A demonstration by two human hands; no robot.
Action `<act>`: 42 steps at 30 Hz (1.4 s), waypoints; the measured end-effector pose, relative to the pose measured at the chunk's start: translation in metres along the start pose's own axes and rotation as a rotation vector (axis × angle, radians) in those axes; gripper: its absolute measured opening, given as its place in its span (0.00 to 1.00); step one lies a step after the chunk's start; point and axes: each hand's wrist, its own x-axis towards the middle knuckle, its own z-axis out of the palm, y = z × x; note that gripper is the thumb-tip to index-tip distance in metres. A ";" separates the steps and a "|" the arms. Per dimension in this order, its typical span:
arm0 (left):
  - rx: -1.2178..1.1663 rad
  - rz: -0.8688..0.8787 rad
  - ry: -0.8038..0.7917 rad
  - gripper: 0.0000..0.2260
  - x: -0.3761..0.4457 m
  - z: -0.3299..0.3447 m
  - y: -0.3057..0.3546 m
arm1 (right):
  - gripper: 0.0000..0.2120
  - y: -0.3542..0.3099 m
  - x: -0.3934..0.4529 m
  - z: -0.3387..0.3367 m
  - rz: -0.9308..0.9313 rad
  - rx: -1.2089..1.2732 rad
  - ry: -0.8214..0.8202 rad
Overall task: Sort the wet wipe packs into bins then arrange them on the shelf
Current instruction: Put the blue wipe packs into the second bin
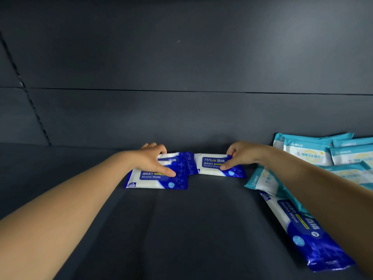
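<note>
Two dark-blue and white alcohol wipe packs lie side by side near the back of the dark shelf [181,229]. My left hand [151,158] grips the left pack [155,178], thumb on its front face and fingers over its far edge. My right hand [240,154] pinches the right pack [214,165] at its right end, thumb on the label. The two packs touch at their inner ends. A third dark-blue pack [306,235] lies lengthwise at the right under my right forearm.
Several light-blue and white wipe packs [306,152] are piled at the back right of the shelf, one [262,182] leaning out toward the middle. The shelf's grey back wall [181,114] rises right behind the packs.
</note>
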 end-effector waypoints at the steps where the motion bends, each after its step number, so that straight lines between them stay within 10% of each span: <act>1: -0.056 -0.012 0.016 0.26 -0.005 0.002 -0.002 | 0.24 -0.002 -0.003 0.001 0.001 0.010 -0.005; 6: -0.181 -0.086 0.094 0.25 -0.030 0.004 -0.005 | 0.18 -0.008 -0.017 0.009 -0.003 0.145 -0.039; 17: -0.366 -0.090 -0.255 0.14 -0.131 0.001 0.016 | 0.12 -0.016 -0.101 0.024 -0.096 0.335 0.112; 31: -0.495 0.107 0.235 0.16 -0.295 0.052 0.072 | 0.14 0.004 -0.334 0.076 0.032 0.763 0.342; 42: -0.817 0.084 -0.194 0.15 -0.353 0.182 0.150 | 0.18 0.111 -0.469 0.144 0.255 0.809 0.158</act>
